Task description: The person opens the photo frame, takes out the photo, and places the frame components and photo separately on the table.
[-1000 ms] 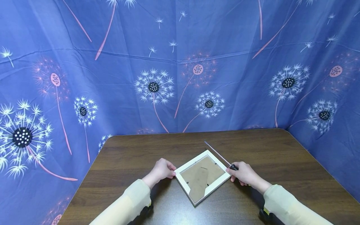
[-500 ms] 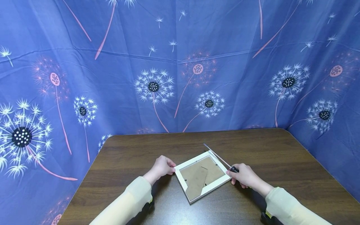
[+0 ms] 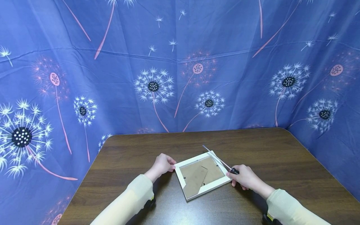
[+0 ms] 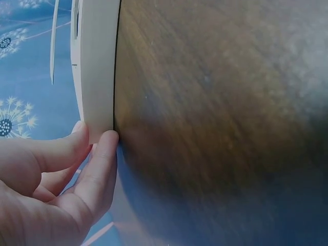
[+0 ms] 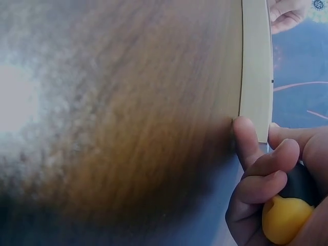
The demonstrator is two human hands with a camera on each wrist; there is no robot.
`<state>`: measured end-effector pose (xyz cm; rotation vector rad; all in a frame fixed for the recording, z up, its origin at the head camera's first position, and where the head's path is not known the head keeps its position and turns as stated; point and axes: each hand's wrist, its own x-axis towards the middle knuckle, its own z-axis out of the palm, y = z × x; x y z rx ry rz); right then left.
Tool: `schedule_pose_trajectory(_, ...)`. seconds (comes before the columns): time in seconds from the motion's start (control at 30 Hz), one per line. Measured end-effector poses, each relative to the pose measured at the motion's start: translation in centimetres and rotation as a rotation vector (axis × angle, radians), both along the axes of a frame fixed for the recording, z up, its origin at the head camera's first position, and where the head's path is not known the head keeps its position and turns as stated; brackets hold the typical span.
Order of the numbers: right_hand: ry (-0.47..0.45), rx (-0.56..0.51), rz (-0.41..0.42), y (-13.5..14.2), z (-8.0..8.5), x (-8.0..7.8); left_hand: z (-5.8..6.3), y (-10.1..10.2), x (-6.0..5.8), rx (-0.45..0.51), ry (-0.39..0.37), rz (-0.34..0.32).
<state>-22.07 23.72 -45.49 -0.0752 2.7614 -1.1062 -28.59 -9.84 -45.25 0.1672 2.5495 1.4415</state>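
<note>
A white picture frame [image 3: 209,187] lies back side up on the table, turned at an angle, its brown backing board [image 3: 191,175] and stand flap showing. My left hand [image 3: 162,164] pinches the frame's left corner between thumb and fingers, as the left wrist view also shows. At the right corner, my right hand [image 3: 245,176] pinches the frame with thumb and forefinger. Its other fingers curl round a screwdriver with a black and yellow handle [image 5: 287,220]. The screwdriver's metal shaft [image 3: 217,157] points away to the left, crossing above the frame's far corner.
The dark wooden table [image 3: 135,147] extends around the frame on all sides. Behind it hangs a blue cloth [image 3: 242,81] with dandelion prints, reaching down to the table's far edge. Dark devices sit under both wrists.
The frame has turned a little clockwise, its near corner swinging left. My left hand has shifted slightly away from me and my right hand slightly nearer. Both keep their grip.
</note>
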Motion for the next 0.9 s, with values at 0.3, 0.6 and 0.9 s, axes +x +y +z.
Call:
schedule_pose_trajectory(0.3,0.025,0.0,0.041,0.0,0.1,0.3,0.0,0.1,-0.3,0.014,0.017,-0.005)
schedule_pose_trajectory(0.6,0.038,0.005,0.067,-0.2,0.2,0.7,0.0,0.3,-0.7,0.013,0.029,0.004)
schedule_pose_trajectory(0.9,0.057,0.008,0.096,-0.3,0.2,1.0,0.0,0.5,-1.6,-0.008,0.039,0.02)
